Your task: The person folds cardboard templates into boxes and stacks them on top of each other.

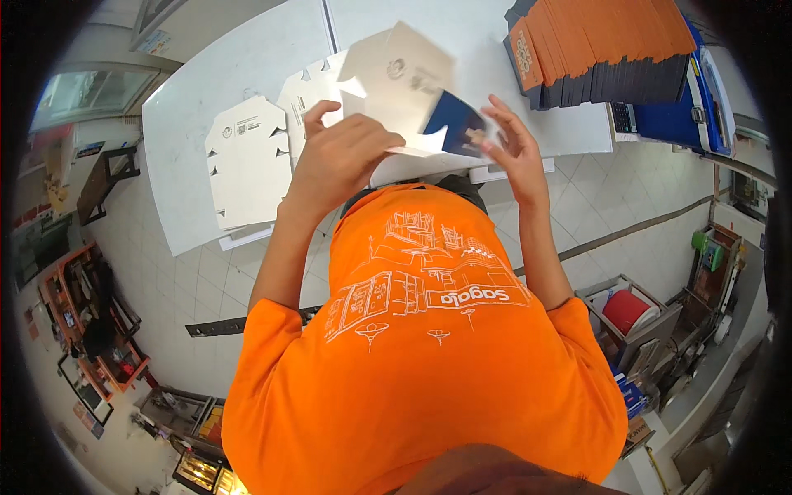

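My left hand (346, 157) is closed on the near edge of a flat die-cut carton blank (392, 78), its index finger bent up. The blank is tilted above the table, cream-white on the face I see, with small dark print, and smeared by motion. At its right a dark blue panel (452, 120) shows, bent over from the pale sheet. My right hand (521, 153) is beside that panel with fingers apart, the thumb at the panel's right edge; blur hides how firmly it touches. Two similar cream blanks, a left one (247, 165) and a partly covered one (301, 95), lie on the table.
The white table (186, 107) has a seam running to its far edge. At the far right stands a tall stack of orange and black folded cartons (602, 49), beside a blue case (701, 107). Right of me is a grey bin (635, 313) holding something red; shelving (87, 322) stands left.
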A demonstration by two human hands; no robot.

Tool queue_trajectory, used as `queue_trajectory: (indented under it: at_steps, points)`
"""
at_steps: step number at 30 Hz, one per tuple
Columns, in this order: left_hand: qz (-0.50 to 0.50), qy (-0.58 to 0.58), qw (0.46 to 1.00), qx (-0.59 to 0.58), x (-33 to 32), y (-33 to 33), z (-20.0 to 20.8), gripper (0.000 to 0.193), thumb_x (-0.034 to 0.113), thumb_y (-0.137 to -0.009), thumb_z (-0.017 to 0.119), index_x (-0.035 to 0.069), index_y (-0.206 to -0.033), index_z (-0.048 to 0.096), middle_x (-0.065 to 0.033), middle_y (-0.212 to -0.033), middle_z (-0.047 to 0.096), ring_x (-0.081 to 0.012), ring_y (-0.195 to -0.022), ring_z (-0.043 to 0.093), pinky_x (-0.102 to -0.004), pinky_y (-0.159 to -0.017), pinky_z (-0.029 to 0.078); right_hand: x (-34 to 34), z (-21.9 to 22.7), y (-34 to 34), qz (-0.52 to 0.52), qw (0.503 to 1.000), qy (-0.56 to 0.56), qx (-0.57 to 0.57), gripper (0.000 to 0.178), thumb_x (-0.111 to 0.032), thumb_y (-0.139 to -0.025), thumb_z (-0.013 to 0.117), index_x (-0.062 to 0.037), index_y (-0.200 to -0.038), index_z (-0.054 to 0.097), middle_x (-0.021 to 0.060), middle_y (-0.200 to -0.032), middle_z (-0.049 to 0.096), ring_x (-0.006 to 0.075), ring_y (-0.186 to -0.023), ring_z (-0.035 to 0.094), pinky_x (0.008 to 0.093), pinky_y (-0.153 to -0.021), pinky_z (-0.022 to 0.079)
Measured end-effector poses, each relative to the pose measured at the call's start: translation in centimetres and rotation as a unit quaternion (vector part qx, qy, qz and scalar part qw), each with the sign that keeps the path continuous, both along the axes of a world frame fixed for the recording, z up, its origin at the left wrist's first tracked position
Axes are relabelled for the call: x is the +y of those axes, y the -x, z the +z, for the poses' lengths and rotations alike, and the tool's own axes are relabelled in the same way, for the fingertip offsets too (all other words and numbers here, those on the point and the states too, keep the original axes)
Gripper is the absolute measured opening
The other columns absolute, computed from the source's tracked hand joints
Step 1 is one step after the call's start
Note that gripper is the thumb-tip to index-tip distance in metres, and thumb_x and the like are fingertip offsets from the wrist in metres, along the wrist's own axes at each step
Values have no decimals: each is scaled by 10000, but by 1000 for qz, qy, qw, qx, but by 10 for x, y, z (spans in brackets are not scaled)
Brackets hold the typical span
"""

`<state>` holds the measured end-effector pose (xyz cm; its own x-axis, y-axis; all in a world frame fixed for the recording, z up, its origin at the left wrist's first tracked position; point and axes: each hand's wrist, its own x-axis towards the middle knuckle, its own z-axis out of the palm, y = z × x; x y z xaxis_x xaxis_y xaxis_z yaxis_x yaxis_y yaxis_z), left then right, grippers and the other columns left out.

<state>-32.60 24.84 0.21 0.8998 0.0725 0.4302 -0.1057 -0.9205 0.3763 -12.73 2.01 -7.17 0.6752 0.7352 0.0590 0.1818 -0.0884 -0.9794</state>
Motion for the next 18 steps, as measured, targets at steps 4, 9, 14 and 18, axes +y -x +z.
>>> queue_trajectory:
  at_steps: [4,9,14,18]
  points:
    - [-95,19,995,-2,-2,-5,-19,265,4,-767,746,149,-985,707,13,-859,706,-173,-804,678,-405,-900,496,4,19,15,142,984,9,104,208,-122,-930,694,-9,-1105,681,50,-1093,657,164,-1093,559,300,-957,440]
    - [-18,237,951,199,1,-3,-17,126,99,-941,658,77,-1062,686,-75,-901,720,-251,-844,699,-361,-872,535,26,36,47,23,982,-153,-106,80,-130,-950,655,-52,-937,647,37,-862,645,192,-797,539,321,-845,399]
    - [-173,427,790,404,6,-3,-7,236,195,-1026,571,39,-1196,625,-116,-1018,712,-223,-965,667,-355,-866,519,36,63,52,112,972,-143,-152,121,-157,-858,687,-79,-945,655,67,-862,611,262,-905,553,373,-846,406]
    - [-123,658,656,348,-3,-4,-27,275,161,-1040,560,-11,-1240,639,-61,-1018,713,-67,-898,630,-234,-777,512,52,66,46,183,943,-37,-277,216,-152,-779,650,-55,-972,645,117,-978,570,332,-961,534,431,-854,428]
